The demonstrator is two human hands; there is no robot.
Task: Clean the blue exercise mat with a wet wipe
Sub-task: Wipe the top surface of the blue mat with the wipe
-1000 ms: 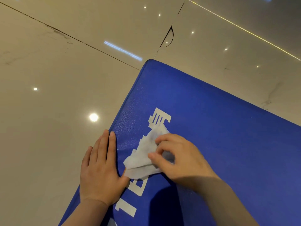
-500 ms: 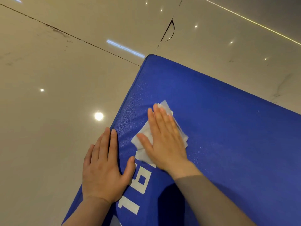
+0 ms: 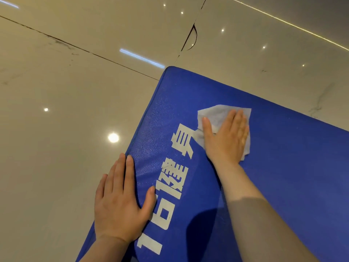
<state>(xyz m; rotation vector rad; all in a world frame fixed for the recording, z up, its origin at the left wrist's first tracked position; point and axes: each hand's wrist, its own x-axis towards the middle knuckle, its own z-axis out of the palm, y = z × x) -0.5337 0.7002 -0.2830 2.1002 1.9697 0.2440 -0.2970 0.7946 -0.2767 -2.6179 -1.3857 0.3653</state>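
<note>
The right hand (image 3: 226,137) lies flat, fingers (image 3: 238,121) together, pressing one wet wipe (image 3: 217,115) onto one blue mat (image 3: 283,167); the left hand (image 3: 120,203) lies flat, apparently straddling its edge, thumb spread.

There is one blue mat (image 3: 264,167). There is one white wipe (image 3: 217,114) on it. There are two hands, a left hand (image 3: 120,203) and a right hand (image 3: 226,137). One row of white print (image 3: 170,188) runs along the mat.
</note>
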